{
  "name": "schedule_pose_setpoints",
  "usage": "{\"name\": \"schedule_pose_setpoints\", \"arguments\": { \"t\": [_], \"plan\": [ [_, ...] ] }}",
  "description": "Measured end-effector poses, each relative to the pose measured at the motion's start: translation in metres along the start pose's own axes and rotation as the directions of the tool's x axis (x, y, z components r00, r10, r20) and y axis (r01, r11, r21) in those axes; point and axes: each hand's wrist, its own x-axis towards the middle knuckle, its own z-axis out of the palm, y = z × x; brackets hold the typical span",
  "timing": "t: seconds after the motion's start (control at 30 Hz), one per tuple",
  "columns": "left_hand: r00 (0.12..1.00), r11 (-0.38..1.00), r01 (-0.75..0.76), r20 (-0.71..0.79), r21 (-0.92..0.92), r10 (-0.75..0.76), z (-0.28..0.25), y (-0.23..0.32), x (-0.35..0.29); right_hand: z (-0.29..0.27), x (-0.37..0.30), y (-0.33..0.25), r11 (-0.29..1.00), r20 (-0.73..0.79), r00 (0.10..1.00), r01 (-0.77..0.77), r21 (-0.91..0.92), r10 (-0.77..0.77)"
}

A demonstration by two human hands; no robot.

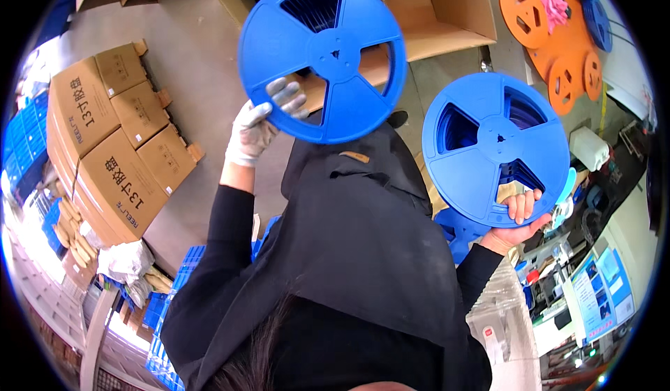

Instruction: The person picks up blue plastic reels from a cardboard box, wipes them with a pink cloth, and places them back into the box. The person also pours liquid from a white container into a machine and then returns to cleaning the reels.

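Observation:
My left hand [252,131], in a pale glove with greyed fingertips, grips a large blue plastic reel [333,56] by its lower left rim. The fingers reach through one of its windows. This reel is raised in front of an open cardboard box. On the right, my bare right hand [515,216] is closed around the lower rim of another blue reel [499,139]. Several layers of blue plastic show through that one's windows, so it may be a stack. Both reels face up toward me, apart from each other.
Open cardboard boxes [447,14] stand ahead, one partly behind the left reel. Sealed cartons [118,139] are stacked on a pallet at left. Orange reels [523,14] and a pink cloth [548,3] lie far right. A cluttered bench with a blue-and-white poster [604,297] is at right.

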Motion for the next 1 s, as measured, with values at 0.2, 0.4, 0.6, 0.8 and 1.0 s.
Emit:
{"name": "schedule_pose_setpoints", "arguments": {
  "t": [0.2, 0.4, 0.6, 0.8, 1.0],
  "plan": [
    [0.989, 0.971, -0.125, 0.058, -0.203, 0.139, -0.007, -0.011, -0.038, -0.018, 0.027, 0.0, 0.994, -0.048, 0.993, -0.109, -0.025, 0.108],
    [0.984, 0.948, -0.145, 0.063, -0.282, 0.169, -0.026, -0.002, -0.024, -0.002, 0.06, 0.031, 0.984, -0.057, 0.983, -0.176, -0.026, 0.174],
    [0.988, 0.937, -0.154, -0.072, -0.312, 0.139, -0.015, 0.012, -0.028, 0.025, 0.069, 0.034, 0.97, -0.071, 0.971, -0.231, -0.068, 0.227],
    [0.979, 0.952, -0.172, -0.151, -0.255, 0.136, -0.018, 0.026, -0.025, 0.045, 0.075, 0.045, 0.96, -0.111, 0.956, -0.277, -0.042, 0.271],
    [0.986, 0.945, -0.145, -0.124, -0.292, 0.113, -0.022, 0.028, -0.024, 0.044, 0.082, 0.047, 0.947, -0.093, 0.945, -0.319, -0.042, 0.314]
  ]
}}
